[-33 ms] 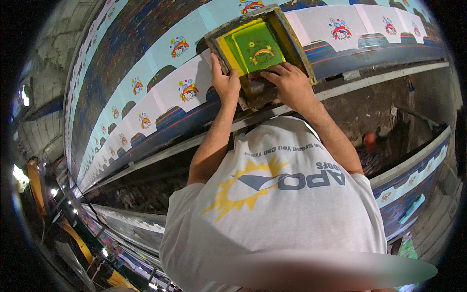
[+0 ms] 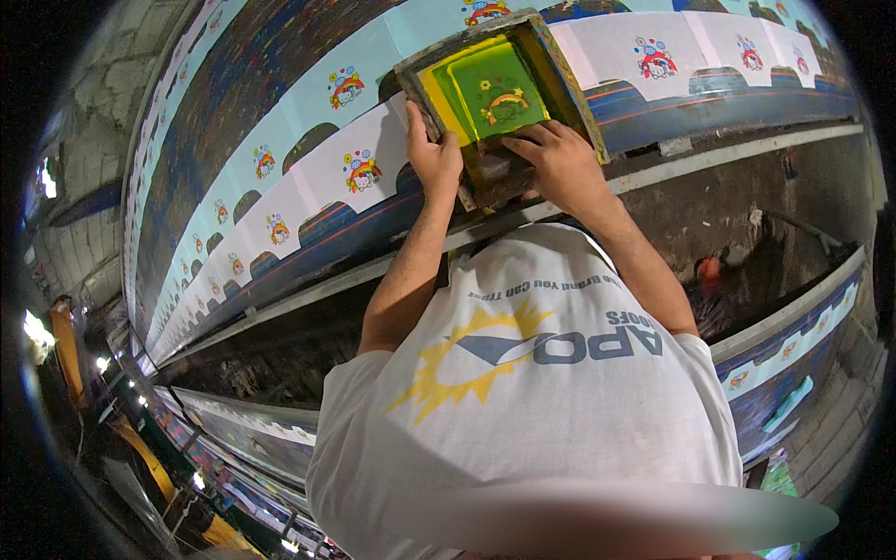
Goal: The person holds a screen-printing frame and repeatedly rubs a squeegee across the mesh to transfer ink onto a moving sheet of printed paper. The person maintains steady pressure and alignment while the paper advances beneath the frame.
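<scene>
A rectangular screen-printing frame [image 2: 574, 75] with green mesh and yellow ink sits over printed fabric pieces [image 2: 347, 175] on a long table. My left hand [image 2: 437, 159] grips the left side of the frame, thumb and fingers along its edge. My right hand [image 2: 560, 168] is at the lower right of the frame, fingers curled over a dark part inside it that I cannot make out clearly. A cartoon rainbow motif shows through the mesh and repeats on the white and pale blue pieces.
A metal rail [image 2: 719, 138] runs along the table's near edge. Behind my white T-shirt lie a dark trough [image 2: 775, 280] with a red object [image 2: 709, 273] and another printing table [image 2: 784, 364]. Yellow beams [image 2: 149, 453] and lamps show at lower left.
</scene>
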Motion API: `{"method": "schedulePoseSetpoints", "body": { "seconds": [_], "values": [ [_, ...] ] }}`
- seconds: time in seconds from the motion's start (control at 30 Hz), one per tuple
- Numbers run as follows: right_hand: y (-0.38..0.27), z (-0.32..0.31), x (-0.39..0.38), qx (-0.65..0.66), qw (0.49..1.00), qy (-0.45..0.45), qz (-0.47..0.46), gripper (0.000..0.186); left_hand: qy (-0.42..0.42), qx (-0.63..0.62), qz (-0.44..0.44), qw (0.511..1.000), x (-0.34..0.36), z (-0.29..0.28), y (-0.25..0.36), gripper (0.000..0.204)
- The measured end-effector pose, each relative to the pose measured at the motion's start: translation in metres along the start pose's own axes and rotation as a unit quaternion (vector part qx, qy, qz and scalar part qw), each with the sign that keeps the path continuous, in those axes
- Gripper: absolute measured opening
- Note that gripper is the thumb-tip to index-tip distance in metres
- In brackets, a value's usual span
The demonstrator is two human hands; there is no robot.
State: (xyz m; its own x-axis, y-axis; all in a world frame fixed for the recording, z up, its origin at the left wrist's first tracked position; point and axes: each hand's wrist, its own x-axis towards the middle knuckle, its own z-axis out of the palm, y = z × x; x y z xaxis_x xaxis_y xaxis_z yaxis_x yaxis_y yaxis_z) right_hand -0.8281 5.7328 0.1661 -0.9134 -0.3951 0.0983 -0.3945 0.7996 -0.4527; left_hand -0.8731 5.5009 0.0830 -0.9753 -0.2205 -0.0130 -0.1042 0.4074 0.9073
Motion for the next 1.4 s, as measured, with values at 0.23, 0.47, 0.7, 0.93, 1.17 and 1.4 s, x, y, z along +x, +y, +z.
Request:
{"method": "schedulePoseSetpoints", "body": {
  "seconds": [0.23, 0.47, 0.7, 0.93, 1.17, 1.4],
  "values": [
    [0.006, 0.007, -0.009, 0.020, 1.000, -0.005, -0.003, 0.052, 0.003, 0.030, 0.041, 0.999, 0.005, 0.005, -0.006, 0.084],
    [0.025, 0.026, 0.043, -0.010, 0.999, 0.046, -0.010, 0.059, 0.012, 0.036, 0.055, 0.998, 0.005, 0.009, -0.012, 0.084],
    [0.059, 0.020, 0.130, 0.018, 0.999, 0.026, 0.013, 0.042, 0.009, 0.085, 0.067, 0.994, 0.006, 0.007, -0.008, 0.086],
    [0.073, 0.013, 0.163, -0.040, 0.999, 0.004, -0.015, 0.039, 0.013, 0.057, 0.115, 0.992, 0.007, 0.011, -0.013, 0.088],
    [0.048, 0.008, 0.100, 0.030, 0.998, -0.041, 0.035, 0.041, 0.023, 0.052, 0.094, 0.994, 0.006, 0.016, -0.017, 0.094],
    [-0.005, 0.008, 0.012, -0.013, 0.996, -0.028, 0.081, 0.058, 0.004, 0.030, 0.088, 0.996, 0.005, 0.014, -0.015, 0.086]
  ]
}}
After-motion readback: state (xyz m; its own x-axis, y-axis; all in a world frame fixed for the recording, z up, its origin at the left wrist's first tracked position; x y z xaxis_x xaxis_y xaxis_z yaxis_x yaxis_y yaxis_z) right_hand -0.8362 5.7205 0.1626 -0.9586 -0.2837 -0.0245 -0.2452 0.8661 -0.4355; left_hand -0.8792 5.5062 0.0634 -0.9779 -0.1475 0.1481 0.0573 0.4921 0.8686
